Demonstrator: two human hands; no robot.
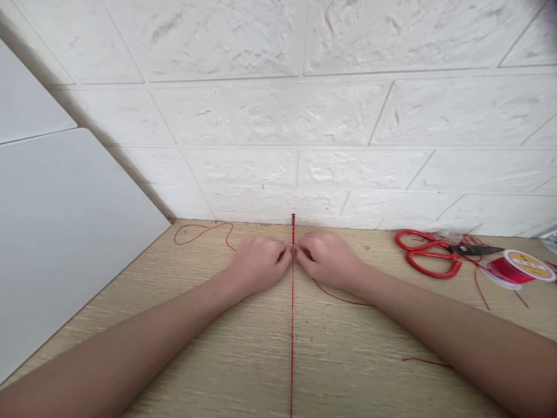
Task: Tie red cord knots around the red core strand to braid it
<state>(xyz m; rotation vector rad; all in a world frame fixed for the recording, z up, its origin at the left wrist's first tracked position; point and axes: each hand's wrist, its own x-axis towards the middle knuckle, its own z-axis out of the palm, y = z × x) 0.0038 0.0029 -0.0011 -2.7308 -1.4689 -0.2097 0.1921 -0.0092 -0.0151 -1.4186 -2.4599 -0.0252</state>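
A red cord [292, 325] runs straight from the near edge of the view up to a short knotted red braid [293, 231], whose dark top end is at the foot of the wall. My left hand [263, 262] is closed just left of the braid, its fingertips pinching a thin red thread. On the other side my right hand [328, 258] is closed too, pinching red thread close to the braid. One loose thread [202, 231] loops out beyond my left hand, and another [339, 298] trails from under my right hand towards the forearm.
Red-handled scissors [435, 261] lie at the right by the wall. Beside them are a spool of red thread [513, 270] and some loose thread ends. A cut thread [424, 361] lies near my right forearm. White panels [65, 215] stand at the left; a white brick-pattern wall [261, 116] is behind.
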